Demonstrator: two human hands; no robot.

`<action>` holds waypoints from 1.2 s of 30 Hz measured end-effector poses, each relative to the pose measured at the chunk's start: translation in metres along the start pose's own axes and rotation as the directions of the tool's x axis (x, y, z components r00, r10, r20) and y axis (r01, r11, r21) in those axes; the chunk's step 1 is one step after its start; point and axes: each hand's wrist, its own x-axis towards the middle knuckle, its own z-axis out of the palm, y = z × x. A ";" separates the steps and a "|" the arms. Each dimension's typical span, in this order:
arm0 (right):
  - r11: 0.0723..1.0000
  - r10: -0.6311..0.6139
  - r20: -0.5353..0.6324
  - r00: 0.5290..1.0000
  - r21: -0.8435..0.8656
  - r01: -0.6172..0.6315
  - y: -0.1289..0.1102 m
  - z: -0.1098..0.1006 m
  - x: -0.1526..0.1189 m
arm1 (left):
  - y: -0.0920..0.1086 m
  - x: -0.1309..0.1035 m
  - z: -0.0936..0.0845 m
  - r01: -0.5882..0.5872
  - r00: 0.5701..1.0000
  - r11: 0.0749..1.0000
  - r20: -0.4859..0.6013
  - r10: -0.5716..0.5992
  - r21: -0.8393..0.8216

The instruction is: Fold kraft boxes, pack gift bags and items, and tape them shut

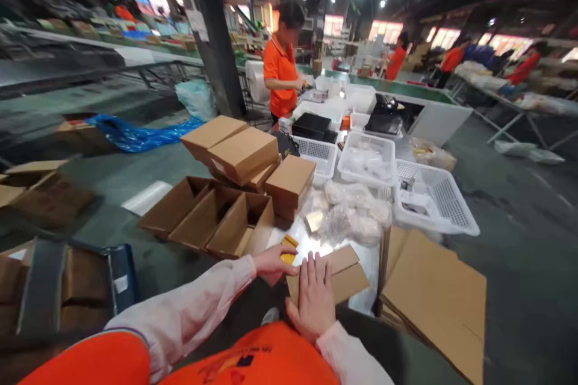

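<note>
A small cardboard box (347, 280) sits at the near edge of the table, its flaps partly visible. My right hand (315, 295) lies flat on its left part, fingers stretched out and pointing away from me. At the box's left side, my left hand (274, 261) is closed around a yellow tape dispenser (289, 248). Beyond the box are clear plastic-wrapped items (347, 219) on the shiny tabletop.
Open cardboard boxes (217, 216) and closed boxes (244, 153) stand left of the work spot. Flat cardboard sheets (438, 295) lean at the right. White baskets (456, 198) stand farther back. Across the table stands a person in orange (282, 72).
</note>
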 end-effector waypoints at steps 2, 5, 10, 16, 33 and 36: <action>1.000 -0.012 0.026 1.000 0.027 0.011 -0.002 -0.007 0.001 | -0.002 -0.004 0.005 0.003 0.999 0.999 -0.042 -0.005 -0.035; 0.997 -0.015 0.057 0.998 0.079 0.011 -0.003 -0.015 0.004 | 0.001 -0.009 0.007 -0.003 0.994 0.999 -0.107 -0.001 -0.040; 0.995 -0.016 0.051 0.999 0.102 0.011 -0.002 -0.015 0.005 | 0.027 -0.024 -0.009 0.062 0.982 0.988 -0.185 -0.036 0.139; 0.984 -0.092 -0.090 0.992 0.146 0.104 0.009 0.000 0.005 | 0.079 -0.032 -0.049 0.042 0.982 0.795 -0.173 0.080 0.605; 0.942 -0.075 -0.226 0.971 0.303 0.144 0.010 0.023 0.008 | 0.313 0.130 0.068 -0.239 0.898 0.567 0.402 -0.180 0.788; 0.939 -0.064 -0.261 0.963 0.312 0.147 0.008 0.035 0.013 | 0.307 0.171 0.113 -0.133 0.841 0.621 0.419 -0.341 0.772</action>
